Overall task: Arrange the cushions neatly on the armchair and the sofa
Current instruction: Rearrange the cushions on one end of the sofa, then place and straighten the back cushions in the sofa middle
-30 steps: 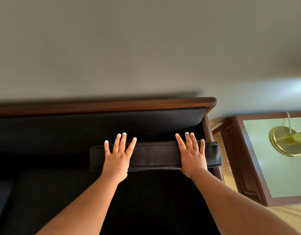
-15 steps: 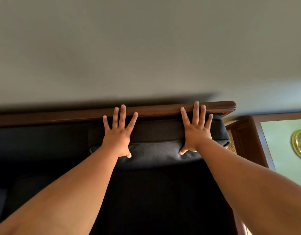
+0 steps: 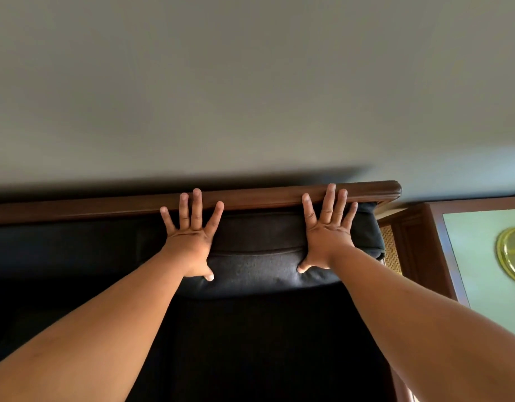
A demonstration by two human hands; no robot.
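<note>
Both palms flat on a dark cushion at the right end of the sofa back.

Two bare forearms reach in from the lower corners over the dark seat. Left hand and right hand lie flat, fingers spread apart, gripping nothing, thumbs on the cushion's lower face. Cushion stands against the sofa backrest, at its right end. Fingertips reach the wooden top rail. Right of the sofa: a side table with a brass disc. Beyond, a plain wall.
</note>
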